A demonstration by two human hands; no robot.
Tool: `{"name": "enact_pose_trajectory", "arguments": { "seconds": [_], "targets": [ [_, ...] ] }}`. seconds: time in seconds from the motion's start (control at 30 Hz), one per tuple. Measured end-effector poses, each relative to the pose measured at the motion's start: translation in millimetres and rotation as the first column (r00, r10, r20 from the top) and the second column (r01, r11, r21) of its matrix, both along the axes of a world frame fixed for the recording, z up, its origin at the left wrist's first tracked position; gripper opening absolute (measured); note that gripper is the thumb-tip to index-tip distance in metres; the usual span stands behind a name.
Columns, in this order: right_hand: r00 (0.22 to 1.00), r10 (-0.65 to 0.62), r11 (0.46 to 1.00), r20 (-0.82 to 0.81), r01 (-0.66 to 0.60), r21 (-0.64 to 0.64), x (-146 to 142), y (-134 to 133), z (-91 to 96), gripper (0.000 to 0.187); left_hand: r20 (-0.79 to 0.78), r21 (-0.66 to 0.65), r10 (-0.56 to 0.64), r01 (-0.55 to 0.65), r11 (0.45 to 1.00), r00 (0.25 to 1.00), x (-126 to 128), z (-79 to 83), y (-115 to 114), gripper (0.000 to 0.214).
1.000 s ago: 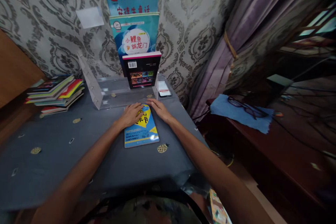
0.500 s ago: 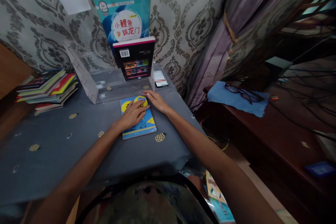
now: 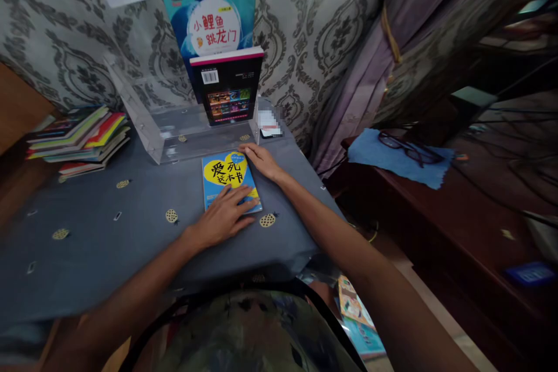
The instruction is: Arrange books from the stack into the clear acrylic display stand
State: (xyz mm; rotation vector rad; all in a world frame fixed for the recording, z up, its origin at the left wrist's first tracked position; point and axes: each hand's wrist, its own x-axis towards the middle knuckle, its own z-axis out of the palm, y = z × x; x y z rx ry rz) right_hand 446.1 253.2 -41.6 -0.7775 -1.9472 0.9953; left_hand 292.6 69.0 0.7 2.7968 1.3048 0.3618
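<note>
A blue book with a yellow heart (image 3: 227,175) lies flat on the grey tablecloth (image 3: 108,238), just in front of a clear acrylic stand (image 3: 174,139). My left hand (image 3: 224,215) rests flat on the book's near edge, fingers stretched out. My right hand (image 3: 260,160) lies with flat fingers on the book's far right corner. In the stand a black book (image 3: 227,88) leans upright, with a teal picture book (image 3: 209,11) behind it.
A stack of colourful books (image 3: 81,139) sits at the table's far left. Right of the table stands a dark wooden bench with a blue cloth (image 3: 394,157) and glasses (image 3: 410,150). A purple curtain (image 3: 370,70) hangs beside it. More books (image 3: 360,325) lie on the floor.
My left hand has slid back from the book's far end to its near edge, uncovering the yellow heart. My right hand stayed at the book's top right corner.
</note>
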Motion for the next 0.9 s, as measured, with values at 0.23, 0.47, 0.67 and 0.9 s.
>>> {"name": "enact_pose_trajectory", "arguments": {
  "seconds": [0.23,0.47,0.67,0.9],
  "targets": [
    [0.999,-0.017,0.999,0.044,0.015,0.052,-0.6,-1.2,-0.7,0.05,-0.008,0.108,0.051,-0.049,0.993,0.999,5.8,-8.9,1.0,0.037],
    [0.998,-0.017,0.998,0.067,0.013,0.057,-0.3,-1.0,-1.7,0.044,-0.074,0.206,0.02,-0.004,0.979,0.997,10.9,-6.9,0.5,0.037],
    [0.997,-0.018,0.999,0.075,0.014,0.051,0.1,-2.1,-0.2,0.045,-0.064,0.177,0.044,-0.032,0.984,0.997,11.8,-9.9,0.8,0.036],
    [0.995,-0.03,0.999,0.096,0.026,0.043,-0.4,-3.2,1.0,0.042,-0.081,0.171,0.059,-0.044,0.984,0.995,11.5,-12.0,-4.6,0.035]
  ]
}}
